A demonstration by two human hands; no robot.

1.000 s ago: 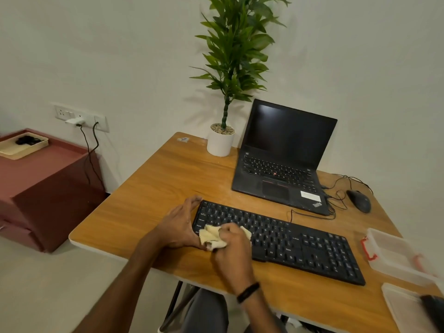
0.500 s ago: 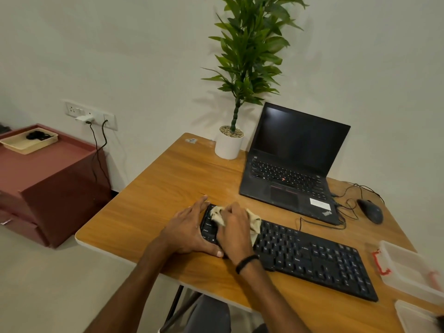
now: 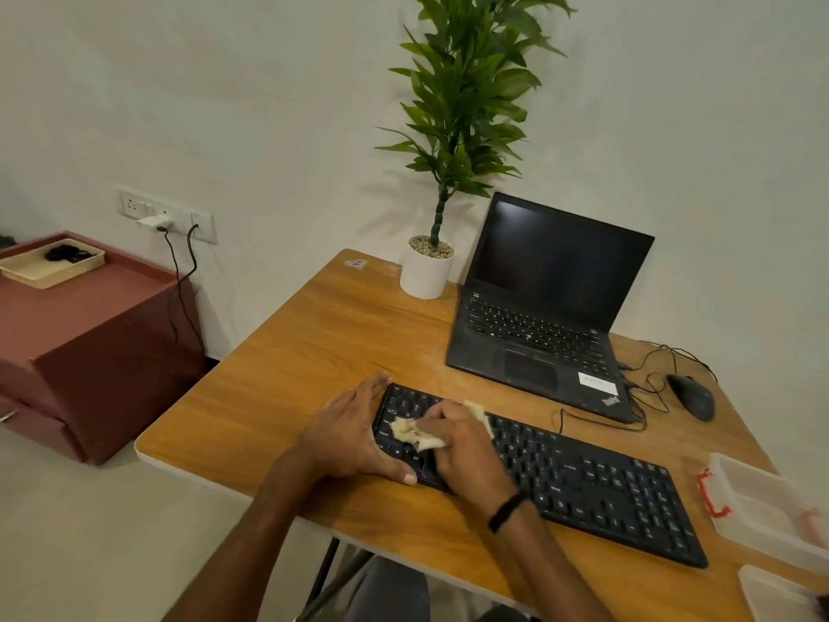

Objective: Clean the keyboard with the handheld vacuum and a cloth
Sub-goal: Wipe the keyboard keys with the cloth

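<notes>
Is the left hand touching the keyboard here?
Touching. The head view shows the left hand resting its thumb on the keyboard at its near left corner.

Plain off-white wall (image 3: 269,105), pale smooth floor (image 3: 89,531). Wood-top table (image 3: 314,343) on dark legs (image 3: 329,572), back edge at the wall. Left of it, apart: dark red cabinet (image 3: 98,352) with a shallow beige tray (image 3: 27,273) on top. Wall sockets (image 3: 134,204) above the cabinet, white charger (image 3: 154,223) plugged in, black cables (image 3: 179,285) hanging down. Light soft, even.
</notes>
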